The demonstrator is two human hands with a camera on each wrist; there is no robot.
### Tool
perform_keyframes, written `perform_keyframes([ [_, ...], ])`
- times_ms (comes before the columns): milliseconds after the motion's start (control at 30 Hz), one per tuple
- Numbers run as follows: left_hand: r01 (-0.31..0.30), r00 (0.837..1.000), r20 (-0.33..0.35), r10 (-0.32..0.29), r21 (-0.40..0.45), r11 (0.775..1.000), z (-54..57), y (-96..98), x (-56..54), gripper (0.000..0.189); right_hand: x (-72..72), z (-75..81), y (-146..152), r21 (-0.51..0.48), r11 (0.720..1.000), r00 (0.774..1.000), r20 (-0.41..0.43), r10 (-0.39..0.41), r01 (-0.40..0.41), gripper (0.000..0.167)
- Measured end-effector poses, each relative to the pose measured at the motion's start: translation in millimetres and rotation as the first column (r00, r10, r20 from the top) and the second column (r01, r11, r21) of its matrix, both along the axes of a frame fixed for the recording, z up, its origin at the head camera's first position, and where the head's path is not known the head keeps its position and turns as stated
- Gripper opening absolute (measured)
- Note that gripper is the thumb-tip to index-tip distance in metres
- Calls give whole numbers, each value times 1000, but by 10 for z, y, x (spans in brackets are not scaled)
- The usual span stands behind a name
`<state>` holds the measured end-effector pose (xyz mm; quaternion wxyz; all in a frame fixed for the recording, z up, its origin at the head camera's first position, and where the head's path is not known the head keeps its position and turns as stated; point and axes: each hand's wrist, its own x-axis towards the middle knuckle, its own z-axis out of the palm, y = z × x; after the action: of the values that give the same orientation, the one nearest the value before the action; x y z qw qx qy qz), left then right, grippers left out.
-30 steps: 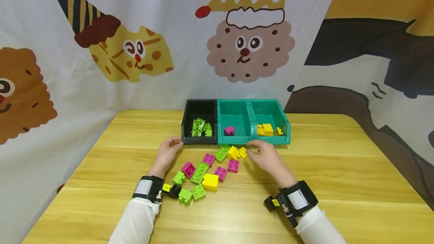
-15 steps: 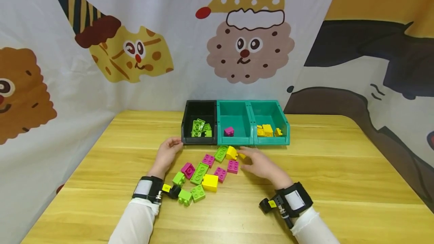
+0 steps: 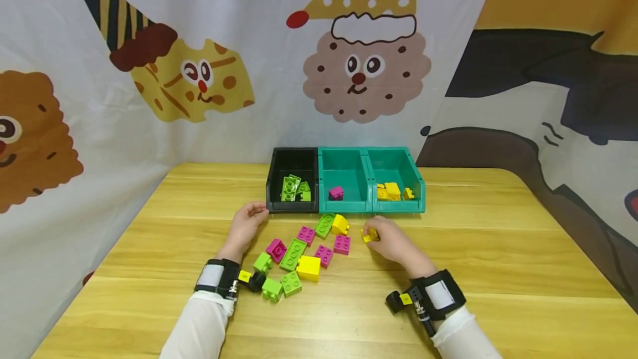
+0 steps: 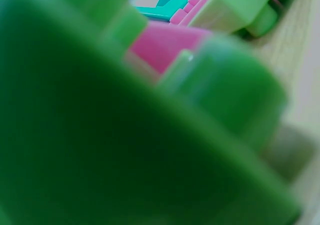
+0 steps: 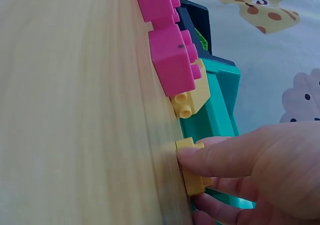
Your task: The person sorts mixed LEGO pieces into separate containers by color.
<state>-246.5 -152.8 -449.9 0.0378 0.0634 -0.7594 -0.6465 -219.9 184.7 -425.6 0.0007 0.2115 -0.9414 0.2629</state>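
Note:
Just right of the loose bricks, my right hand [image 3: 391,237] pinches a small yellow toy brick [image 5: 192,175] between thumb and fingers, close over the table. My left hand [image 3: 246,229] rests on the table, its fingertips at the front left corner of the black bin [image 3: 292,207]. Scattered between the hands lie pink bricks such as one pink brick [image 3: 341,244], green bricks such as a long green brick [image 3: 293,254], a larger yellow brick [image 3: 309,268] and a sloped yellow brick [image 3: 340,224]. In the left wrist view a blurred green brick [image 4: 100,150] fills most of the frame.
Two teal bins stand joined to the black one: the middle teal bin [image 3: 344,162] holds a pink brick [image 3: 336,193], the right teal bin [image 3: 399,159] several yellow bricks [image 3: 392,190]. Green bricks [image 3: 291,187] lie in the black bin. A printed cloth [image 3: 279,98] hangs behind the table.
My right hand reached left to the small yellow brick, took it between thumb and fingers, and moved it right, away from the sloped yellow brick. The left hand has stayed put.

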Motion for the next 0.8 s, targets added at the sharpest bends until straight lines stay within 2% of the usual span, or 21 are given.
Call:
perform_keyframes([
  [300, 1, 1000, 5, -1, 3, 1000, -1, 6, -5, 27, 22, -15, 57, -6, 1000, 998, -57, 15, -16, 20],
  [567, 2, 1000, 8, -2, -9, 1000, 6, 4, -4, 27, 2, -4, 69, -52, 999, 1000, 6, -2, 2, 18],
  [700, 7, 1000, 12, -7, -9, 1000, 7, 1, -6, 27, -12, 35, 84, -91, 996, 1000, 21, -22, 24, 28],
  [800, 15, 999, -29, -15, 10, 1000, 1, -6, 14, 26, -15, 68, 119, -119, 992, 999, 1, -36, 36, 30],
])
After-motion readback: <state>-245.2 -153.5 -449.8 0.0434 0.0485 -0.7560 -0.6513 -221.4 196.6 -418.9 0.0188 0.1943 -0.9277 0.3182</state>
